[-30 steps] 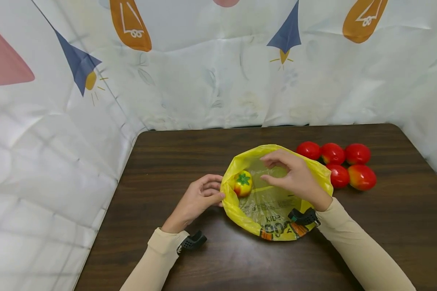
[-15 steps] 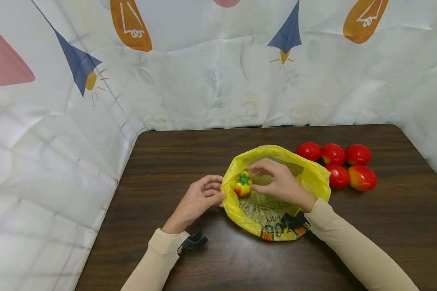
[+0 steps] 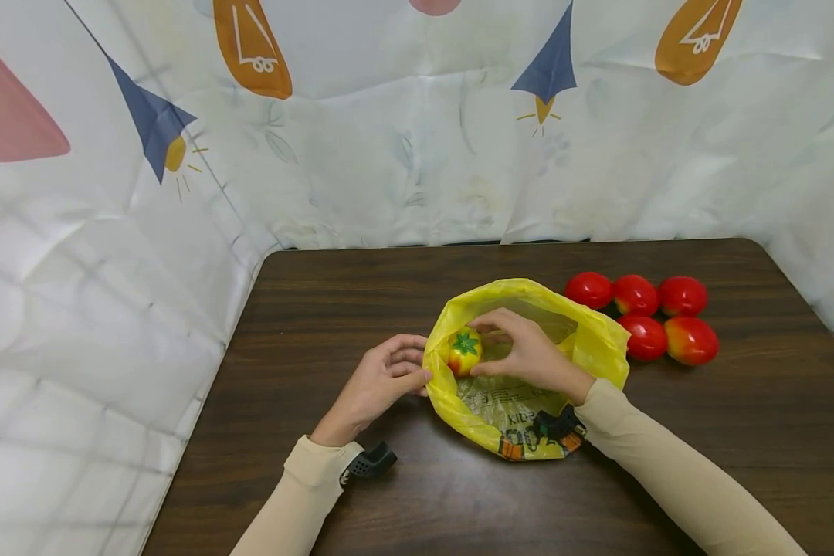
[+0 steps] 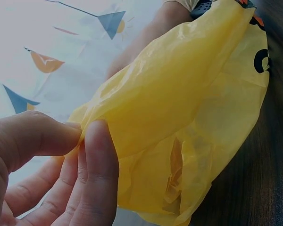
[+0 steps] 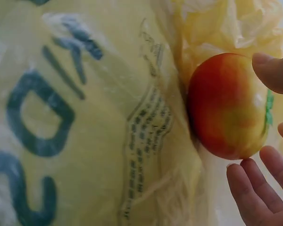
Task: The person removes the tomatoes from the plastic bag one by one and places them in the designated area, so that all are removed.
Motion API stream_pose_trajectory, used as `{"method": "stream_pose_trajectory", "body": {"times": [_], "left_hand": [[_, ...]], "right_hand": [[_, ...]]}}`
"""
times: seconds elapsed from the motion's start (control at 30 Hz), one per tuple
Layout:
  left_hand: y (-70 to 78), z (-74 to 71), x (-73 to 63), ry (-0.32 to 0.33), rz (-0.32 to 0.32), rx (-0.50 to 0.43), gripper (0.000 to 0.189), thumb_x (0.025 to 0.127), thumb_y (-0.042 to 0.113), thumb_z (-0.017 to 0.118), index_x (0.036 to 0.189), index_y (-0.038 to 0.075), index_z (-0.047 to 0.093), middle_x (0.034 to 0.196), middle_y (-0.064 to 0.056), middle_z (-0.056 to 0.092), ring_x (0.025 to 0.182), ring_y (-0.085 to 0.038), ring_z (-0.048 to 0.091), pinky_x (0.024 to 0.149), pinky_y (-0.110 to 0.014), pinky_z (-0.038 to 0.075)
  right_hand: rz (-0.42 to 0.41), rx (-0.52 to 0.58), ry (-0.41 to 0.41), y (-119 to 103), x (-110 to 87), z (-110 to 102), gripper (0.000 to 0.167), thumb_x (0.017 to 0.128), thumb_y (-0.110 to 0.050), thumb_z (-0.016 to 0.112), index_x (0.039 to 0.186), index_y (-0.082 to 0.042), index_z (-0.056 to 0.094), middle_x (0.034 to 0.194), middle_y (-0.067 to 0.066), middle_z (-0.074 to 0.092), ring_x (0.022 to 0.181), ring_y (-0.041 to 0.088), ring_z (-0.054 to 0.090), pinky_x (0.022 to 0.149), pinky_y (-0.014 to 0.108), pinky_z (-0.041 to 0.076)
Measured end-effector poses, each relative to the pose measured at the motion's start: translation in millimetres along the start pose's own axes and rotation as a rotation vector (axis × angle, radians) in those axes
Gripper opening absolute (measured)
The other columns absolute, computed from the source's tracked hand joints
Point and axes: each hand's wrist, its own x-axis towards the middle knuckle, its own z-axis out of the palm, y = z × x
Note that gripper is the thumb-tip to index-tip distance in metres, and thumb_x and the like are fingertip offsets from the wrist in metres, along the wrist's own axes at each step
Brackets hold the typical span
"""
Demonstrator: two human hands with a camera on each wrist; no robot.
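A yellow plastic bag [image 3: 528,289] lies on the table, its mouth spread wide and facing up. My left hand [image 3: 385,378] pinches the left rim between thumb and fingers, plain in the left wrist view. Inside, against the left wall, sits a yellow-and-red toy tomato [image 3: 465,351] with a green star-shaped top. My right hand [image 3: 528,351] reaches into the bag and holds the tomato at its edge, thumb on one side and fingertips on the other. The right wrist view shows the tomato [image 5: 228,106] still against the plastic.
Several red toy tomatoes [image 3: 635,296] stand in two rows just right of the bag, one [image 3: 693,340] partly yellow. The dark wooden table [image 3: 333,293] backs onto a white printed cloth [image 3: 389,154]. Each wrist wears a small black camera [image 3: 371,462].
My right hand has moved left and down inside the bag, from above its middle to the tomato. The bag's right rim has shifted slightly inward. My left hand keeps its place.
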Motion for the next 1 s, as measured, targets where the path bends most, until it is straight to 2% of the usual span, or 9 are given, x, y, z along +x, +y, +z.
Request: {"method": "stream_pose_trajectory", "body": {"times": [0.33,0.63,1.0], "left_hand": [[0.1,-0.2,-0.3,-0.007,0.014,0.003,0.050,0.094,0.009,0.074,0.140,0.008,0.054,0.124,-0.016,0.064,0.095,-0.016,0.072,0.079,-0.028,0.064],[-0.6,0.1,-1.1,-0.007,0.008,0.005,0.050,0.094,0.009,0.074,0.140,0.008,0.054,0.125,-0.016,0.065,0.095,-0.015,0.072,0.080,-0.030,0.065],[-1.2,-0.2,-0.9,-0.006,0.011,0.000,0.051,0.093,0.007,0.074,0.140,0.008,0.054,0.125,-0.017,0.065,0.094,-0.016,0.072,0.079,-0.029,0.065]], "right_hand": [[0.027,0.031,-0.030,7.5,3.4,5.9,0.066,0.074,-0.026,0.095,0.132,-0.014,0.063,0.128,0.006,0.062,0.118,0.024,0.068,0.103,0.041,0.059],[-0.004,0.020,-0.020,10.5,4.7,8.4,0.063,0.076,-0.020,0.094,0.130,-0.012,0.064,0.127,0.007,0.063,0.115,0.024,0.069,0.100,0.036,0.060],[-0.010,0.033,-0.025,6.6,2.4,0.4,0.061,0.075,-0.017,0.094,0.128,-0.014,0.065,0.128,0.006,0.063,0.115,0.026,0.069,0.097,0.036,0.062]]}}
